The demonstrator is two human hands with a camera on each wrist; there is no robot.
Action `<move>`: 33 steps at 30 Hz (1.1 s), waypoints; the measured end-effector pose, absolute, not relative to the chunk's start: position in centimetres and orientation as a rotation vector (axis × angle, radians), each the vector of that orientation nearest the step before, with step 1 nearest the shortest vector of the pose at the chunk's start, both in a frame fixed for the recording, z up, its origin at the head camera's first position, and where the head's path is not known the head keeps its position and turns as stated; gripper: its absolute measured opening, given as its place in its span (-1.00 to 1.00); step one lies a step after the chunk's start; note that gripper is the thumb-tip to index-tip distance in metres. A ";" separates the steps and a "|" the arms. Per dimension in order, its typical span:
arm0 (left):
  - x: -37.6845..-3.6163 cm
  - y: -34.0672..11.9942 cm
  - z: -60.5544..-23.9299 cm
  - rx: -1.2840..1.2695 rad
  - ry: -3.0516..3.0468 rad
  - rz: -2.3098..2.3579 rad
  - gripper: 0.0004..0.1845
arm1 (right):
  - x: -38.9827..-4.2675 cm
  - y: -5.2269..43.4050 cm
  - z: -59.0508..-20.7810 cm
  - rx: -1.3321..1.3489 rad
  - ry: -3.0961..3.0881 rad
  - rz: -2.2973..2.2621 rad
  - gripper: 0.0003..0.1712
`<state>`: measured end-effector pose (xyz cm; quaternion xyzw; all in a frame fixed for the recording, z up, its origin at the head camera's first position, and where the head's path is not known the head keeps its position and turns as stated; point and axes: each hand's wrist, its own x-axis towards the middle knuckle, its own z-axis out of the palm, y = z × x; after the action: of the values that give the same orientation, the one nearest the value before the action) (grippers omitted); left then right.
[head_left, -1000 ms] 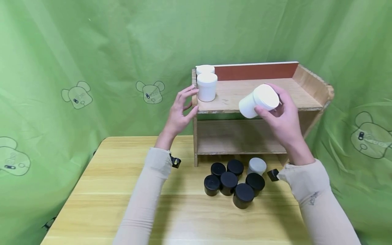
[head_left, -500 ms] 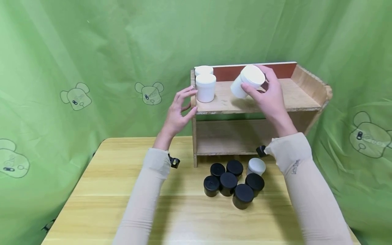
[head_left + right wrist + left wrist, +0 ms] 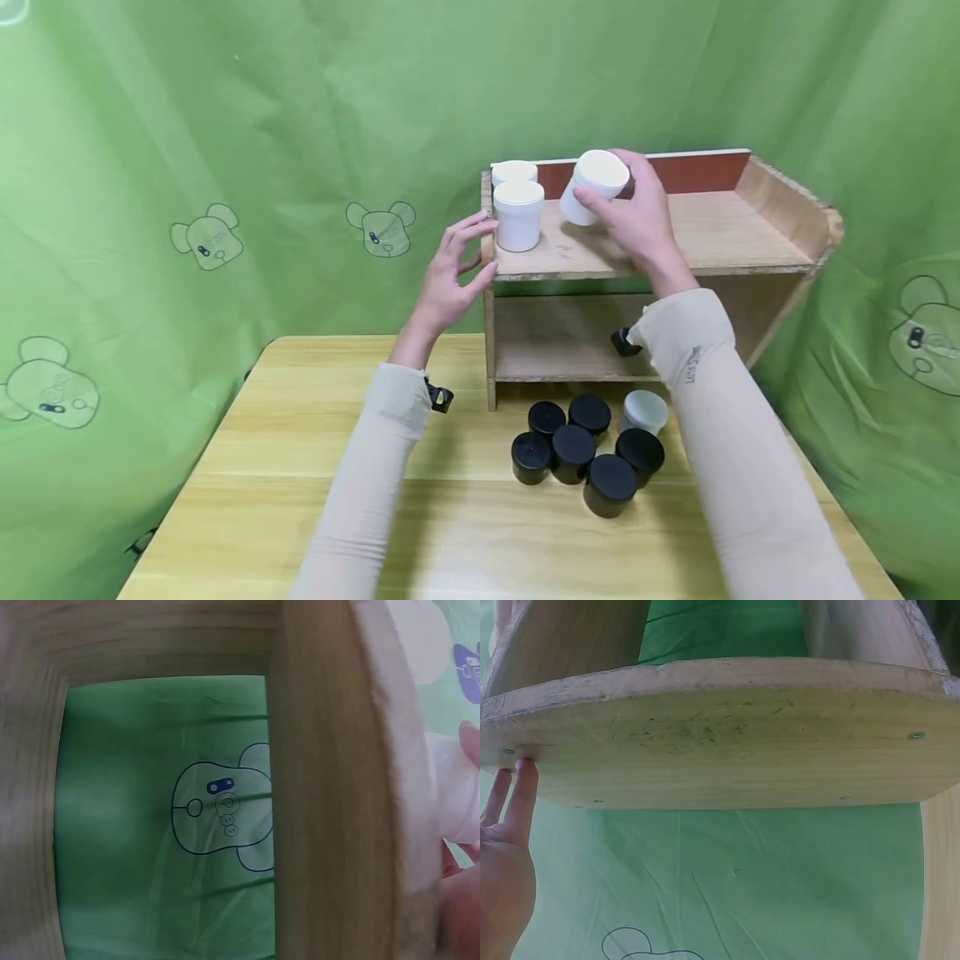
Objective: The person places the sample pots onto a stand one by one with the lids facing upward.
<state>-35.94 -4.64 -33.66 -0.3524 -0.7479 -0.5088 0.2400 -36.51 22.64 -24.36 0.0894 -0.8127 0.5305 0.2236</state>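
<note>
My right hand (image 3: 626,212) grips a white lidded jar (image 3: 592,185), tilted, just above the top board of the wooden shelf (image 3: 757,242), toward its back left. Two more white jars (image 3: 518,214) stand upright in the shelf's left corner, one behind the other. My left hand (image 3: 453,271) has its fingers spread and touches the shelf's left side panel at the top board's edge; the left wrist view shows fingertips (image 3: 521,776) against that panel (image 3: 727,754). In the right wrist view the jar (image 3: 457,795) shows past the shelf's edge.
On the yellow wooden table (image 3: 247,492), in front of the shelf, stands a cluster of several black-lidded jars (image 3: 573,454) and one grey-lidded jar (image 3: 645,411). The lower shelf board (image 3: 562,362) holds nothing. Green cloth with bear prints hangs behind and on both sides.
My right hand has carried the white jar up from in front of the shelf and leftward over the top board, toward the two standing white jars. The left hand has stayed at the shelf's side.
</note>
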 end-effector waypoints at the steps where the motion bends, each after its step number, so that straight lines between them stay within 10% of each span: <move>1: -35.9 -4.7 -33.6 -0.960 -2.044 -1.393 -0.43 | -36.7 22.5 -24.4 0.245 -2.255 1.452 -0.19; 33: -35.6 -3.9 -33.5 -0.969 -2.053 -1.418 -0.42 | -39.3 22.0 -25.1 0.349 -2.550 1.168 0.01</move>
<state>-35.63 -3.86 -33.49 -0.3524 -0.7464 -0.5154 0.2305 -39.26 21.99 -25.12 0.1218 -0.8910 0.4082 0.1567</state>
